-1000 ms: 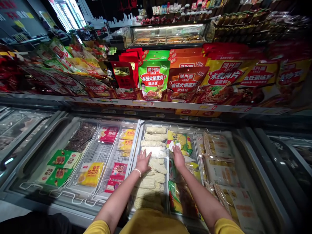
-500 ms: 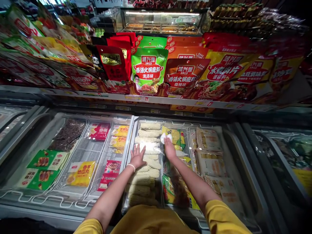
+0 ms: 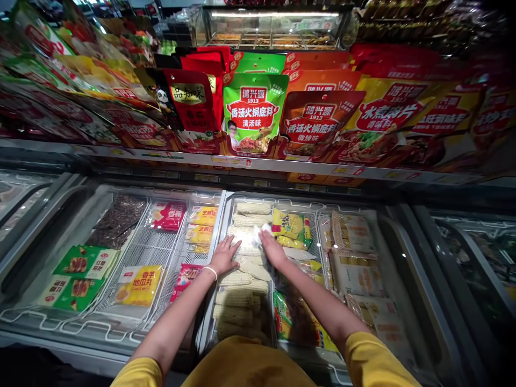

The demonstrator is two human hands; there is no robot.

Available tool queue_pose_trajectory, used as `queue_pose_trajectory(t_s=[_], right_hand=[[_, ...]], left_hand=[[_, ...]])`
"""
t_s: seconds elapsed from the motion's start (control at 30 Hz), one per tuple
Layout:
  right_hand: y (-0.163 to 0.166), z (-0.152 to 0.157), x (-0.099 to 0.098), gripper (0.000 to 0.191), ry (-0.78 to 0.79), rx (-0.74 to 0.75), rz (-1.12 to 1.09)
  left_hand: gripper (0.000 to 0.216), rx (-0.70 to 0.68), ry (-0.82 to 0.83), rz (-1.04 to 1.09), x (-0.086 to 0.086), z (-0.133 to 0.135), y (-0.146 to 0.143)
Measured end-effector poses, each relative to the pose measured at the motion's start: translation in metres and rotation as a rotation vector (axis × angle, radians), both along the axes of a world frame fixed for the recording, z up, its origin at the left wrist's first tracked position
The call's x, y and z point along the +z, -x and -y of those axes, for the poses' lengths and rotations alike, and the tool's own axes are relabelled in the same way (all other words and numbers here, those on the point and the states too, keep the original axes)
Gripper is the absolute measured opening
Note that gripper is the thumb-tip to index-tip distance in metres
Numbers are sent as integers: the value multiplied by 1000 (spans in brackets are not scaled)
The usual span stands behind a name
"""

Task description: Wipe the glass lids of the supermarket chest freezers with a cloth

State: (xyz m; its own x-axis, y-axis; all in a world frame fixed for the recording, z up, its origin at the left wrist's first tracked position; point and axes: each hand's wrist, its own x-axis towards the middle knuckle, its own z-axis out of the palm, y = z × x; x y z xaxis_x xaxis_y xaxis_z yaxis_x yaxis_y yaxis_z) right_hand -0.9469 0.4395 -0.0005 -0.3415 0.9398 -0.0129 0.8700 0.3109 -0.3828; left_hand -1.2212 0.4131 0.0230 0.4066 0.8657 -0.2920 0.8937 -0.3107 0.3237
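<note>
My right hand (image 3: 274, 250) presses a crumpled white tissue or thin cloth (image 3: 261, 231) against the glass lid (image 3: 245, 236) of a chest freezer. Its fingers lie over the white piece, so part of it is hidden. To the left, my left hand (image 3: 224, 258) rests on the same lid by its metal side frame, fingers spread and nothing in them. Pale corn cobs (image 3: 236, 298) lie in a column under the glass below both hands. A yellow and green bag (image 3: 291, 224) lies under the glass just right of the white piece.
A second glass lid on the left covers green packs (image 3: 76, 275) and a yellow bag (image 3: 138, 285) in wire baskets. Clear-wrapped packs (image 3: 357, 269) fill the basket on the right. Above the freezer, a shelf edge (image 3: 189, 157) carries upright seasoning pouches (image 3: 255, 115).
My right hand has slid left across the glass with the white piece, away from the yellow bag and nearer my left hand. The left hand keeps about the same place. The view has shifted slightly.
</note>
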Motion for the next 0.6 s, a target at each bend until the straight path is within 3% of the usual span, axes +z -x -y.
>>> queue_pose_trajectory(t_s=[0.07, 0.13, 0.2, 0.27, 0.33, 0.37, 0.43, 0.5, 0.6], right_hand=[[3, 3, 0, 69, 38, 202, -20], [-13, -7, 6, 68, 69, 233, -27], [-34, -26, 14, 67, 71, 55, -19], [-44, -44, 19, 65, 39, -223, -13], [-32, -53, 18, 66, 8, -409, -22], [-18, -53, 17, 66, 2, -427, -31], [14, -46, 11, 67, 4, -315, -51], [38, -39, 5, 68, 6, -106, -64], [38, -39, 4, 72, -3, 95, -56]], left_hand=[[99, 13, 3, 8, 0, -2, 0], [104, 31, 11, 8, 0, -4, 0], [109, 50, 29, -2, 0, -5, -1], [111, 64, 47, -17, -1, -6, -2], [112, 72, 53, -28, -2, -7, -3], [112, 75, 54, -32, -2, -8, -4], [113, 78, 59, -32, -1, -8, -5], [113, 82, 68, -25, 0, -7, -6], [112, 87, 87, -12, 2, -7, -5]])
